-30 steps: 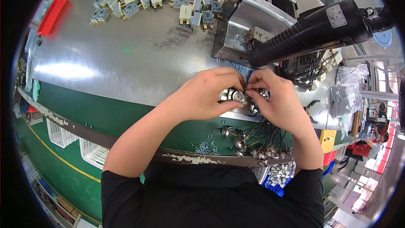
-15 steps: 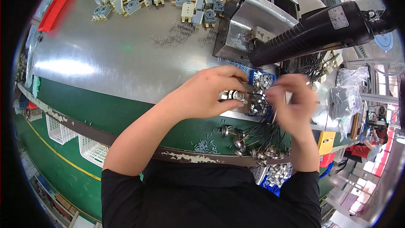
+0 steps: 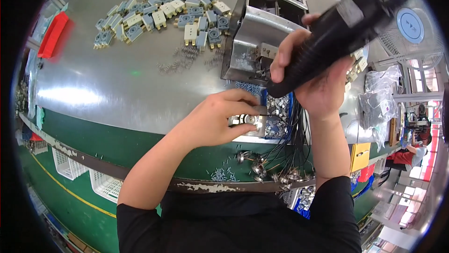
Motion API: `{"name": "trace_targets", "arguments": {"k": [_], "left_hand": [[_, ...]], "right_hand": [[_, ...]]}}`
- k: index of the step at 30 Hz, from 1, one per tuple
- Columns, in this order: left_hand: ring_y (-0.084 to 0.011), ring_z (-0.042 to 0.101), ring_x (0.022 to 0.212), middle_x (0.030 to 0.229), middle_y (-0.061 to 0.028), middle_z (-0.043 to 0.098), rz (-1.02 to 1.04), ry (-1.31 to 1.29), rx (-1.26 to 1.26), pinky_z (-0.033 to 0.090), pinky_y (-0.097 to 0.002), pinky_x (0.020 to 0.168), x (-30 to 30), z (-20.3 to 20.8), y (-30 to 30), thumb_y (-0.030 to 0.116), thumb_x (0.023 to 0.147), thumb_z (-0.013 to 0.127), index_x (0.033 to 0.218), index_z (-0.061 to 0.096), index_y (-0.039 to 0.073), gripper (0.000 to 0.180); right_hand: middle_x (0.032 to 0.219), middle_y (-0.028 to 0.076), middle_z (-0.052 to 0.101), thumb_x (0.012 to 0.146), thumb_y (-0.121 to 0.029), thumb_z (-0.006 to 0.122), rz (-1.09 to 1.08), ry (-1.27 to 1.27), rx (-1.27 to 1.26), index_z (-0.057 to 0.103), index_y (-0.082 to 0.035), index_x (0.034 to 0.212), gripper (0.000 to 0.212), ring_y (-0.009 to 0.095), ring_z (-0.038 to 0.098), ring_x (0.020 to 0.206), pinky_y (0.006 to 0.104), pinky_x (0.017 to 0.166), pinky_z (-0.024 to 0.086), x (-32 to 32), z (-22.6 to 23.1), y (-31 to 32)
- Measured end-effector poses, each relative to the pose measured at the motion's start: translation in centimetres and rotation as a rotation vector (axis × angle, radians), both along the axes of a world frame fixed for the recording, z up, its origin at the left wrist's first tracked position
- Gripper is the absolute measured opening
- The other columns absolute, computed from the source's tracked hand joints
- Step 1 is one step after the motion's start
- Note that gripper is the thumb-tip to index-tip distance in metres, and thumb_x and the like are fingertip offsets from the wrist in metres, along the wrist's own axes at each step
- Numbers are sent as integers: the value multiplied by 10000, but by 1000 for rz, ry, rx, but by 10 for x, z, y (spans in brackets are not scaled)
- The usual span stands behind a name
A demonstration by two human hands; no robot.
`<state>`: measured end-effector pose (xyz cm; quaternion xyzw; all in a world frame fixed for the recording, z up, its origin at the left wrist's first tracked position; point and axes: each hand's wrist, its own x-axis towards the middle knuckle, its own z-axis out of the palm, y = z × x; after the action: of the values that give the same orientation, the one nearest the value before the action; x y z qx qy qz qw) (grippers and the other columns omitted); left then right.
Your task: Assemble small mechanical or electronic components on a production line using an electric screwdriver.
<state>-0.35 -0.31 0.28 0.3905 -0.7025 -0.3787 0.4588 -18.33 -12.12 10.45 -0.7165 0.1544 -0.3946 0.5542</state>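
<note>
My left hand (image 3: 206,121) lies over the bench with its thumb and fingers closed around a small silver metal part with a round centre (image 3: 249,119). The part rests on a flat metal plate beside a blue tray (image 3: 264,97) of small metal pieces. My right hand (image 3: 327,91) is wrapped around a black electric screwdriver (image 3: 322,40), which slants down to the left. Its tip is above the tray's far edge, apart from the silver part. Round metal parts on black wires (image 3: 258,166) lie near the bench's front edge, below my right wrist.
A steel box-shaped machine (image 3: 266,21) stands behind the tray. Grey and cream plug-like blocks (image 3: 159,18) cover the far left, with loose springs (image 3: 184,56) before them. Screws (image 3: 222,174) lie on the green mat. Plastic bags (image 3: 381,98) sit at right; a person (image 3: 414,155) is beyond.
My right hand has left the wires by the tray, gone up and taken hold of the screwdriver. The screwdriver now hangs a little differently. My left hand keeps its hold on the silver part.
</note>
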Motion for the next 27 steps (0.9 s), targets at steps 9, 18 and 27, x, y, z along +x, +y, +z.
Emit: {"name": "trace_targets", "arguments": {"k": [9,18,27], "left_hand": [[-326,726,1035,1171,-143,733,4,-9,24,586,-404,894,0,0,-2,69,780,866,1069,775,20,307],[-319,726,1033,1169,-135,733,-3,-15,1,588,-398,884,1,-3,-3,67,770,876,1065,777,31,314],[-318,725,1035,1165,-136,735,6,-12,0,589,-399,886,1,-3,-3,66,769,878,1064,780,33,312]], "right_hand": [[795,76,558,864,-940,370,-367,-189,-36,431,-43,1459,1078,200,541,609,364,614,486,21,26,-18],[766,81,553,842,-960,379,-390,-171,34,444,-38,1451,1107,207,530,580,365,573,464,24,14,-19],[756,90,560,845,-958,397,-377,-191,-40,402,-25,1467,1121,214,536,553,364,533,459,26,10,-17]]}}
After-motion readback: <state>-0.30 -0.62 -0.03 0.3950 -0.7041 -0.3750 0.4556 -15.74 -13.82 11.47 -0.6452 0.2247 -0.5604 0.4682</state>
